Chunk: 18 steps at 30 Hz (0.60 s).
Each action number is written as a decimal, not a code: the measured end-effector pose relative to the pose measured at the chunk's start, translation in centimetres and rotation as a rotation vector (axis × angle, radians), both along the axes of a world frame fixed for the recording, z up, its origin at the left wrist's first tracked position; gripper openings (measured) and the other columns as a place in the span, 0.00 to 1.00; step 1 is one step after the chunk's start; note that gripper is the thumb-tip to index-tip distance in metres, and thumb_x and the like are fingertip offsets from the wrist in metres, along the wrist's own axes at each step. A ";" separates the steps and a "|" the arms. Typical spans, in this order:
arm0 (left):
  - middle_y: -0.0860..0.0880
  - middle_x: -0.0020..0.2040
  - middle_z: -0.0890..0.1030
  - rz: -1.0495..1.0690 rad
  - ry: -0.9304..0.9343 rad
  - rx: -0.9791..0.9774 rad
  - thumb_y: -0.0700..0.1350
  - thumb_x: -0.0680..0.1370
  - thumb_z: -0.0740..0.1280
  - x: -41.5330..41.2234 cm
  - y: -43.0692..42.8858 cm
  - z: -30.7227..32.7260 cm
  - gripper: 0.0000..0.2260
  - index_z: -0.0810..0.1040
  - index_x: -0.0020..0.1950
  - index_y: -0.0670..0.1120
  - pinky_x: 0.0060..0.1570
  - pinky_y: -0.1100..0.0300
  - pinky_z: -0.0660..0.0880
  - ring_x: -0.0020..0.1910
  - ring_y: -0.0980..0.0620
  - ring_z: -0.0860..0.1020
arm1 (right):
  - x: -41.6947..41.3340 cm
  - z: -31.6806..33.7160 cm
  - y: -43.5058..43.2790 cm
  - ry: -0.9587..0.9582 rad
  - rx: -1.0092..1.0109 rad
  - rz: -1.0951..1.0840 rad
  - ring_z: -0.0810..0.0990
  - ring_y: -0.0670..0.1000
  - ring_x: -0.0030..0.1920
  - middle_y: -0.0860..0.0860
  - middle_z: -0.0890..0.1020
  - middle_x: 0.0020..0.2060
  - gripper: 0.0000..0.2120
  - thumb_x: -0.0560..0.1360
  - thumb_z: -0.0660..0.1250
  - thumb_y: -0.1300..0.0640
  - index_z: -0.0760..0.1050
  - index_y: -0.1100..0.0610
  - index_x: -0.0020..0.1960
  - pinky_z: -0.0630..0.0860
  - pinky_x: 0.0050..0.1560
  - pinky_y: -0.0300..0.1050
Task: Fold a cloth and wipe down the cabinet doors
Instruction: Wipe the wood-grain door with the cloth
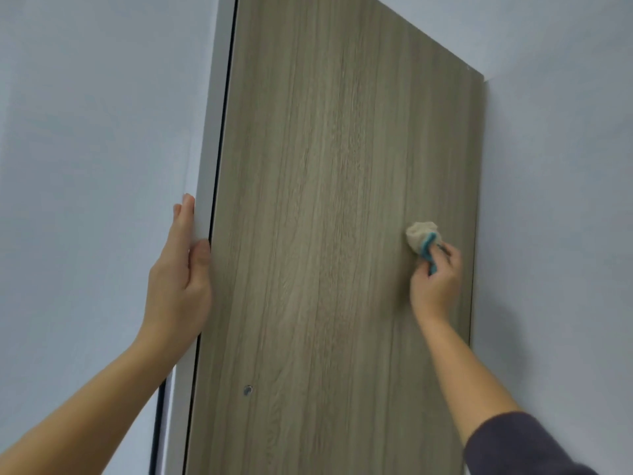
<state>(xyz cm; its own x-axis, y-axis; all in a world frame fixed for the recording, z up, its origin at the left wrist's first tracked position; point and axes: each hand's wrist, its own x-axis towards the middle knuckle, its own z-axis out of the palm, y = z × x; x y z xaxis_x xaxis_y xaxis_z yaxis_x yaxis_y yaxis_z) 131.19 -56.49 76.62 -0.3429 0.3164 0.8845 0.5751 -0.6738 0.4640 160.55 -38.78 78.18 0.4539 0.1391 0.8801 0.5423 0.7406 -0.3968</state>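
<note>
A tall wood-grain cabinet door [325,200] fills the middle of the view, swung open towards me. My right hand [436,286] grips a bunched cream cloth with a teal edge [422,234] and presses it flat against the door's right side, near its far edge. My left hand [181,269] clasps the door's white left edge [205,186], fingers wrapped behind it and thumb on the front face. Both forearms reach up from the bottom of the frame.
Pale grey walls [85,132] flank the door on both sides. A small round hole or fitting [247,390] sits low on the door's left. A dark gap runs along the white edge. My right arm wears a dark sleeve [513,447].
</note>
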 end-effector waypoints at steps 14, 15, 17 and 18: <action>0.60 0.77 0.57 -0.029 -0.013 0.042 0.41 0.83 0.53 -0.1 0.4 -0.1 0.23 0.54 0.77 0.56 0.68 0.78 0.52 0.73 0.70 0.52 | 4.8 -1.5 1.8 0.206 -0.406 -0.115 0.76 0.63 0.52 0.65 0.75 0.54 0.15 0.71 0.62 0.70 0.78 0.65 0.56 0.68 0.51 0.43; 0.59 0.77 0.57 -0.038 -0.015 0.045 0.40 0.83 0.53 -0.2 0.5 -0.1 0.23 0.55 0.77 0.56 0.68 0.78 0.52 0.73 0.70 0.52 | 3.5 -1.7 1.0 0.190 -0.353 -0.084 0.75 0.62 0.51 0.65 0.74 0.54 0.14 0.71 0.62 0.71 0.78 0.66 0.55 0.65 0.49 0.38; 0.59 0.77 0.57 -0.059 -0.018 0.043 0.40 0.83 0.53 -0.2 0.4 -0.1 0.23 0.55 0.77 0.56 0.67 0.79 0.52 0.73 0.70 0.53 | 0.5 -2.0 -0.6 0.157 -0.225 -0.040 0.75 0.59 0.49 0.63 0.73 0.52 0.13 0.71 0.62 0.73 0.78 0.67 0.52 0.63 0.49 0.33; 0.59 0.77 0.57 -0.066 -0.017 0.041 0.40 0.83 0.53 -0.2 0.4 -0.1 0.23 0.55 0.77 0.55 0.66 0.80 0.52 0.73 0.70 0.53 | -1.2 -2.2 -1.4 0.137 -0.166 -0.015 0.75 0.57 0.48 0.61 0.73 0.51 0.12 0.70 0.62 0.74 0.78 0.67 0.51 0.63 0.49 0.34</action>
